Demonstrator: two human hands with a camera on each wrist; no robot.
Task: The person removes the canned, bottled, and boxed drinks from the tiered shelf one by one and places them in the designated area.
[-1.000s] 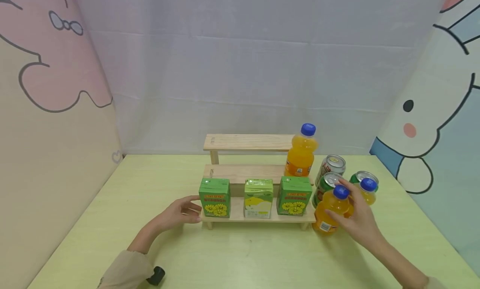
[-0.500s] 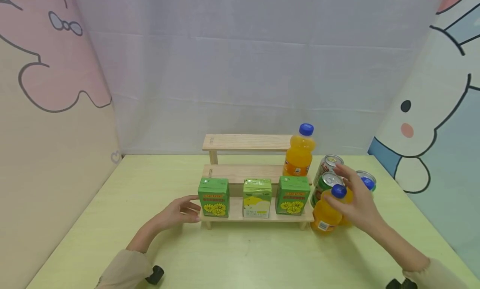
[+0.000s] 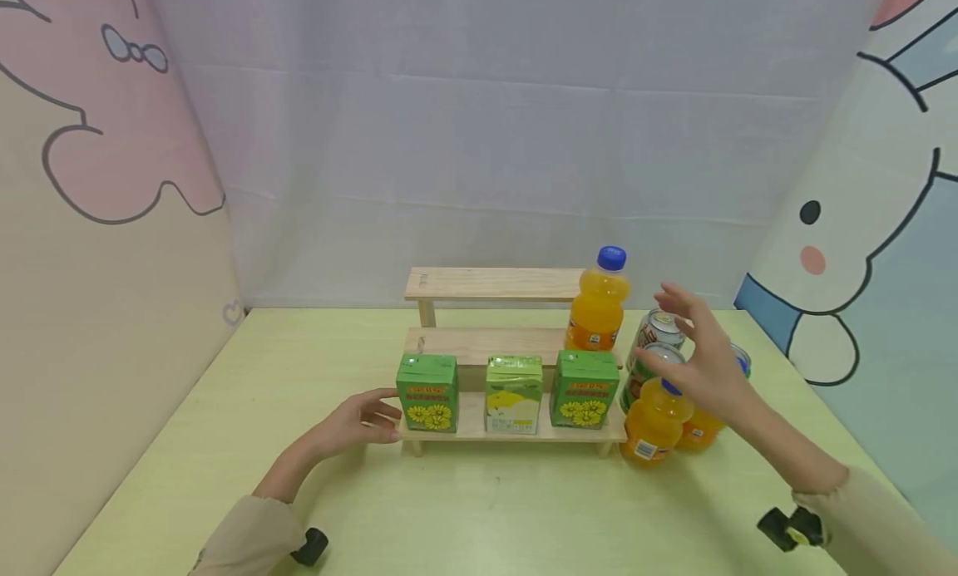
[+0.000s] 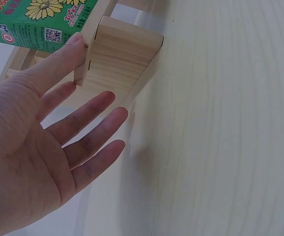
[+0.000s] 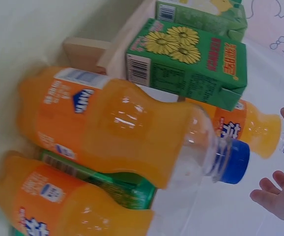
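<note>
My left hand [image 3: 355,425] is at the left end of a tiered wooden rack [image 3: 479,436]. In the left wrist view its thumb touches the lowest board's end, and the other fingers stretch out beside it. My right hand [image 3: 707,364] hovers over the drinks on the right, thumb and fingers apart, holding nothing. Below it stand two orange soda bottles [image 3: 653,425] with blue caps. The right wrist view shows the front bottle [image 5: 117,118] apart from the fingertips. Behind them are several drink cans [image 3: 664,325], partly hidden by the hand.
On the rack's lowest board stand two green drink cartons [image 3: 427,393] and, between them, a yellow-green carton [image 3: 513,396]. Another orange soda bottle [image 3: 596,302] stands on the middle board's right end. A pale curtain [image 3: 479,144] hangs behind the table.
My right hand has risen up and back from beside the front bottle's cap, to above the cans. The bottles stay standing on the table. The left hand has kept its place.
</note>
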